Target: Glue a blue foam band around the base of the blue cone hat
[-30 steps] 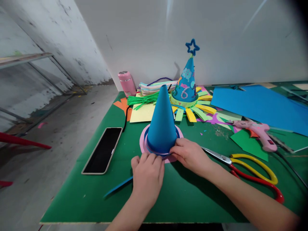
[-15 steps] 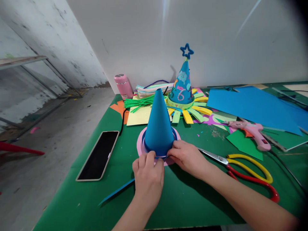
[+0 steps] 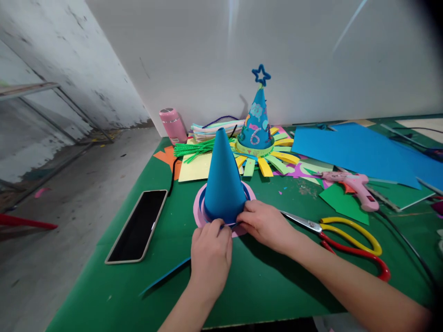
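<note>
A plain blue paper cone [image 3: 224,182] stands upright on a pink paper ring [image 3: 198,205] in front of me. Around the cone's base curves a blue paper strip [image 3: 166,275], whose loose end sticks out to the left past my wrist. At the front of the base, my left hand [image 3: 211,249] pinches the strip between thumb and fingers. Close beside it on the right, my right hand [image 3: 263,223] has its fingertips closed on the same strip, against the cone's lower edge. The fingers hide part of the strip and of the ring's front.
A phone [image 3: 138,226] lies left; scissors [image 3: 332,230] and a pink glue gun [image 3: 353,182] lie right. Behind stand a decorated party hat [image 3: 256,124] and a pink bottle [image 3: 173,125], near green pipe cleaners [image 3: 194,148]. Blue paper sheets [image 3: 356,150] cover the back right.
The whole view has shifted slightly, so things sit a little further left. Both hands stay at the cone's front base, and the strip between them now shows slightly lifted.
</note>
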